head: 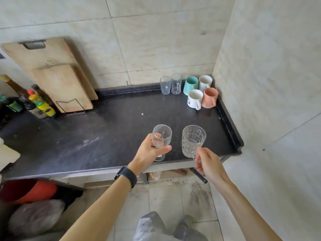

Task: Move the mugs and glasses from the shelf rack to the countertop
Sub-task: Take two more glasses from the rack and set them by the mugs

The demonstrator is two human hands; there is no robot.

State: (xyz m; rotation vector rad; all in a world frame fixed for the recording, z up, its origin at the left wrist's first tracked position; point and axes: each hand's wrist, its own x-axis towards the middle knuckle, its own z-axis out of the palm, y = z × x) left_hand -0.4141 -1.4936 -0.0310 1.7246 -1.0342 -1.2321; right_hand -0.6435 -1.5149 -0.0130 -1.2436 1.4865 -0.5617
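My left hand (149, 152) grips a clear stemmed glass (161, 136) around its bowl, held above the front of the dark countertop (104, 129). My right hand (207, 162) holds a clear patterned glass mug (193, 140) by its handle, just right of the stemmed glass. In the back right corner of the countertop stand two clear glass mugs (171, 85), a teal mug (190, 85), a white mug (205, 82), a white printed mug (194, 100) and a pink mug (209, 97). The shelf rack is out of view.
Two wooden cutting boards (57, 75) lean against the tiled wall at the back left. Several sauce bottles (34, 103) stand at the left. A raised lip (229, 122) edges the counter's right side. Under the counter at left sit a red basin (29, 190) and a grey bag (34, 218).
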